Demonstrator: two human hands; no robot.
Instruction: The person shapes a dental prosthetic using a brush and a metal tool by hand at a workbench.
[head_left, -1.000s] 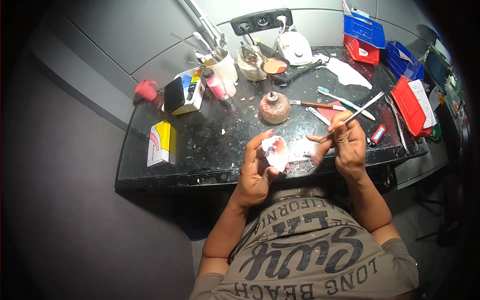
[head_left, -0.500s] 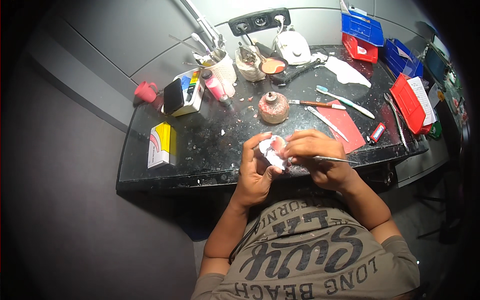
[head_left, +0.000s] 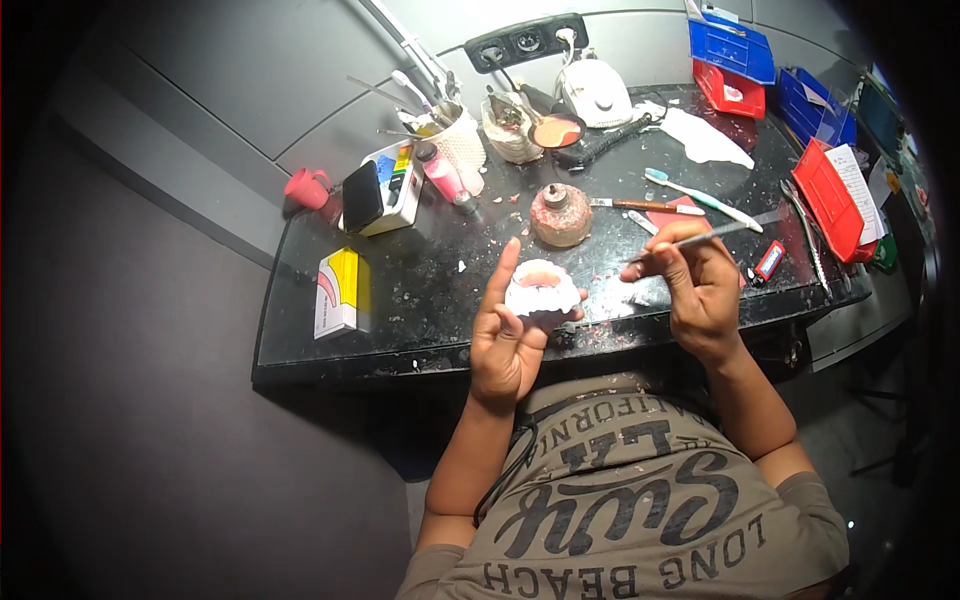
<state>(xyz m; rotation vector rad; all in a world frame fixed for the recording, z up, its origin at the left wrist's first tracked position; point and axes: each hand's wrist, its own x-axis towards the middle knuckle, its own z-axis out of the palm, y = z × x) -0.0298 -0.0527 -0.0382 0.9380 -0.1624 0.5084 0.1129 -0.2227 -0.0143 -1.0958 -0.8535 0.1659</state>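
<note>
The left hand (head_left: 508, 335) cradles a white dental cast (head_left: 541, 291); the right hand (head_left: 698, 285) pinches a thin metal tool (head_left: 718, 231) just beside it. A loose grip could drop the cast.

Bright overhead light glares off the glossy black tabletop (head_left: 420, 290), while fisheye bending and dark vignetting swallow the edges.

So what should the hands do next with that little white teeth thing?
Probably bring the thin tool's tip back to the white dental cast. The left hand holds the cast up, pink part showing, while the right hand holds the thin tool off to the side, apart from it.
</note>
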